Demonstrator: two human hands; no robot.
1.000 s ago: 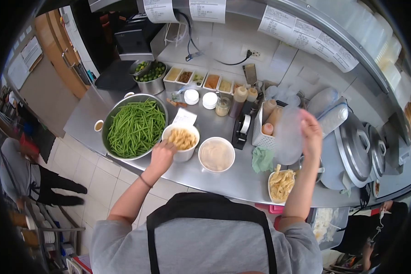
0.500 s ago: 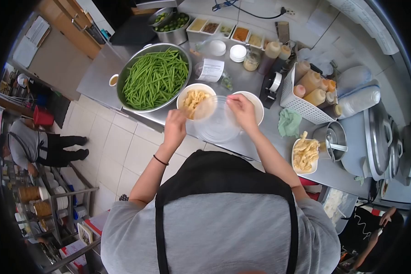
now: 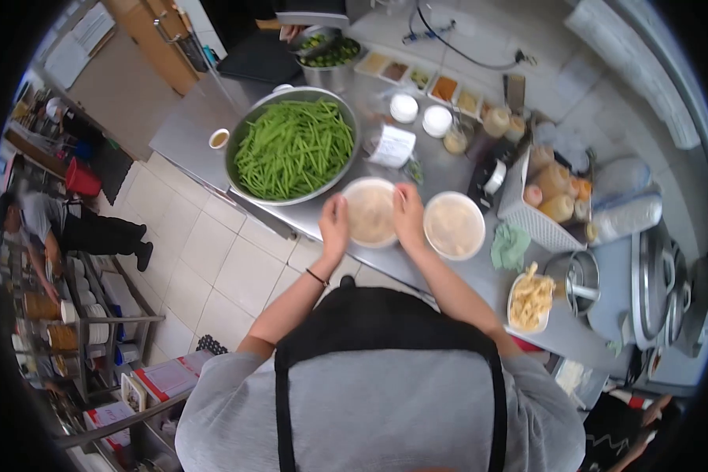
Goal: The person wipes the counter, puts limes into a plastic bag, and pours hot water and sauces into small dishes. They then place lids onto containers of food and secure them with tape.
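A round white bowl (image 3: 372,244) stands near the counter's front edge, with a translucent plastic lid (image 3: 371,211) over its top and pale food showing dimly through. My left hand (image 3: 335,228) grips the lid at the left side of the rim, fingers bent. On the opposite side, my right hand (image 3: 407,216) presses its fingers against the same rim. Close by on the right is a second white bowl (image 3: 454,226), its top cloudy as if lidded, with pale food inside. A large metal basin of green beans (image 3: 295,149) stands left of the bowls.
Behind the bowls are a printed paper label (image 3: 392,146), white stacked lids (image 3: 436,121) and a row of spice containers (image 3: 444,88). To the right are a white basket of bottles (image 3: 519,197), a green cloth (image 3: 511,248) and a dish of pale strips (image 3: 531,300). A co-worker (image 3: 79,228) stands left.
The plastic lid, held up in front of the bowls before, now lies over the left bowl. Both hands have come to its rim. The camera view has shifted somewhat.
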